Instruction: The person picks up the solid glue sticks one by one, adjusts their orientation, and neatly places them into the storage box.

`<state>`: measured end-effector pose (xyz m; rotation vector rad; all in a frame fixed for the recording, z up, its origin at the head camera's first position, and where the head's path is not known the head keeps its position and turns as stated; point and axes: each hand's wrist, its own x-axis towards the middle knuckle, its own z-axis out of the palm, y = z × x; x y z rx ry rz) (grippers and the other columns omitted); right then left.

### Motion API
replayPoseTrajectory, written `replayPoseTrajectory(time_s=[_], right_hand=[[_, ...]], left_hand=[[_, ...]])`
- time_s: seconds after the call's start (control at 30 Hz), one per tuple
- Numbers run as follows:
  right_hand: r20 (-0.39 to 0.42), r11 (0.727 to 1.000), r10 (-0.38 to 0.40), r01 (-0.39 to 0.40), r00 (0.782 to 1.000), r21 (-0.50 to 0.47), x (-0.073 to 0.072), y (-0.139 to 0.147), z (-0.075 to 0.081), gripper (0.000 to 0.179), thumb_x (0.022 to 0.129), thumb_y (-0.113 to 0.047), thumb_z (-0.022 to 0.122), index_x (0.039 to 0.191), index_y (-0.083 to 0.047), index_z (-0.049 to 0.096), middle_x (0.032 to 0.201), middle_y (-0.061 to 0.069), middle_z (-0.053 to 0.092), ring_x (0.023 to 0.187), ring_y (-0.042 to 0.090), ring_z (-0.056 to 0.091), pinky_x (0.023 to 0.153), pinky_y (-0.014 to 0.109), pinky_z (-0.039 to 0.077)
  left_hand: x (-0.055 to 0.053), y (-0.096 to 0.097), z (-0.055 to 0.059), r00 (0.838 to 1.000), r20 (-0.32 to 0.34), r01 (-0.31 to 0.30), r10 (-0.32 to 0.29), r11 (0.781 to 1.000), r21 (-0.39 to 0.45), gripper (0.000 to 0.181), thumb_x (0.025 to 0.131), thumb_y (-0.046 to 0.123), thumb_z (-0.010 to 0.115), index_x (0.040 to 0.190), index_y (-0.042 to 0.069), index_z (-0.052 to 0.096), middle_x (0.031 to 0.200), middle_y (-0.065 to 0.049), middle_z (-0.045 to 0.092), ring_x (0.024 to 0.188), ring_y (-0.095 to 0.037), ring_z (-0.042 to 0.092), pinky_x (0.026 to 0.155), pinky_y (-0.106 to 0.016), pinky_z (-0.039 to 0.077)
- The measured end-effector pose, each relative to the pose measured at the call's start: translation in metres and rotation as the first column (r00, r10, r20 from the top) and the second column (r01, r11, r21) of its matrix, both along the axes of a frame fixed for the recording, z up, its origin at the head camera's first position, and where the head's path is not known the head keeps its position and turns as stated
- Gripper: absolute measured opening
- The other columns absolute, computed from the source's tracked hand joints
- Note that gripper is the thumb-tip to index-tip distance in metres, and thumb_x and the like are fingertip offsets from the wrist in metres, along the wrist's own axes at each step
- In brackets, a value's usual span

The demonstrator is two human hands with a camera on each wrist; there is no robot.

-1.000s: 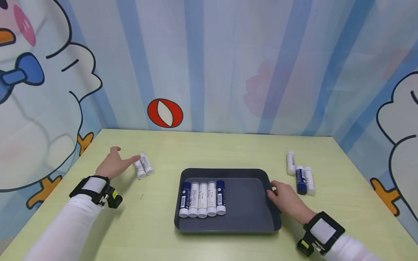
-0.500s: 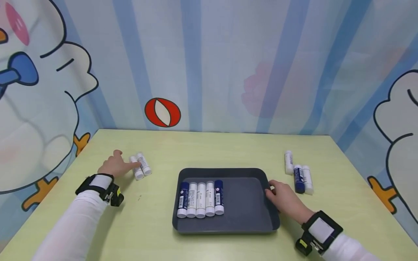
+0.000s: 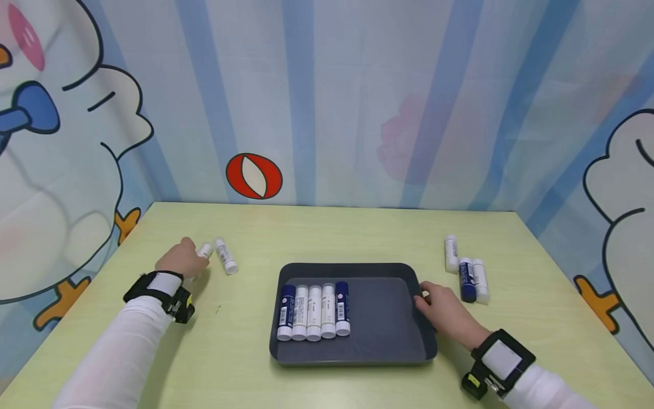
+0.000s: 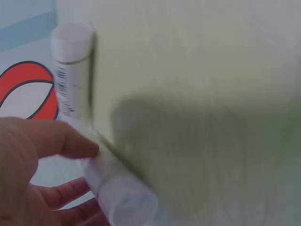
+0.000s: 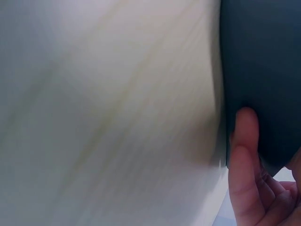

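Note:
My left hand (image 3: pixel 181 258) pinches a white glue stick (image 3: pixel 205 250) on the left of the table. In the left wrist view, the thumb lies along one side of that stick (image 4: pixel 127 197) with fingers on the other. A second white glue stick (image 3: pixel 226 257) lies just to its right. My right hand (image 3: pixel 449 312) grips the right rim of a dark grey tray (image 3: pixel 388 324), and in the right wrist view a fingertip presses the tray wall (image 5: pixel 263 56). Inside the tray's left half, several glue sticks (image 3: pixel 314 312) lie side by side, white ones between two dark blue ones.
To the right of the tray lie two white glue sticks (image 3: pixel 452 254) and a dark blue one (image 3: pixel 467 279), close together. The pale yellow table (image 3: pixel 327 233) ends at a printed blue striped curtain (image 3: pixel 347 113).
My left hand has moved slightly right and closed its fingers on the nearer white glue stick, which now sits apart from its neighbour. The right hand stays on the tray rim.

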<state>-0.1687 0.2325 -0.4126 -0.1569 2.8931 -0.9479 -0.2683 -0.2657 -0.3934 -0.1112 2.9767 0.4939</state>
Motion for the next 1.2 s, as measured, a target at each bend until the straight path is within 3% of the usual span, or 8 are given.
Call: replayPoseTrajectory(time_s=[0.17, 0.53, 0.9, 1.2], right_hand=[[0.011, 1.0, -0.001, 0.001, 1.0, 0.004, 0.0, 0.0, 0.0, 0.032, 0.09, -0.013, 0.049, 0.115, 0.006, 0.048, 0.079, 0.009, 0.059, 0.051, 0.014, 0.051, 0.043, 0.03, 0.043], [0.007, 1.0, 0.002, -0.002, 1.0, 0.001, -0.001, 0.0, 0.001, 0.03, 0.09, -0.013, 0.048, 0.113, 0.005, 0.049, 0.076, 0.007, 0.058, 0.046, 0.016, 0.049, 0.041, 0.031, 0.043], [0.02, 1.0, 0.001, -0.001, 1.0, -0.001, 0.0, -0.001, 0.0, 0.03, 0.09, -0.013, 0.048, 0.115, 0.005, 0.048, 0.077, 0.007, 0.058, 0.046, 0.016, 0.049, 0.042, 0.031, 0.043], [0.018, 1.0, -0.003, 0.003, 1.0, 0.003, 0.0, -0.001, 0.0, 0.031, 0.09, -0.013, 0.048, 0.115, 0.005, 0.047, 0.078, 0.008, 0.059, 0.045, 0.016, 0.049, 0.042, 0.031, 0.043]], left_hand=[[0.005, 0.001, 0.001, 0.999, -0.045, -0.01, 0.005, 0.994, -0.106, 0.028, 0.082, 0.014, 0.05, 0.094, -0.01, 0.04, 0.074, -0.017, 0.05, 0.064, -0.027, 0.051, 0.053, -0.039, 0.042], [0.007, -0.003, 0.006, 0.999, -0.016, 0.032, -0.035, 0.986, -0.165, 0.025, 0.08, 0.011, 0.048, 0.092, -0.01, 0.042, 0.072, -0.017, 0.05, 0.065, -0.027, 0.051, 0.056, -0.04, 0.043], [0.004, -0.02, -0.001, 0.998, 0.016, 0.062, -0.061, 0.995, -0.084, 0.032, 0.081, 0.012, 0.047, 0.099, -0.011, 0.036, 0.077, -0.02, 0.049, 0.066, -0.028, 0.051, 0.057, -0.038, 0.043], [0.008, -0.022, 0.003, 0.998, -0.003, 0.068, -0.068, 0.998, -0.003, 0.035, 0.085, 0.015, 0.046, 0.102, -0.015, 0.041, 0.086, -0.024, 0.052, 0.071, -0.03, 0.052, 0.062, -0.039, 0.045]])
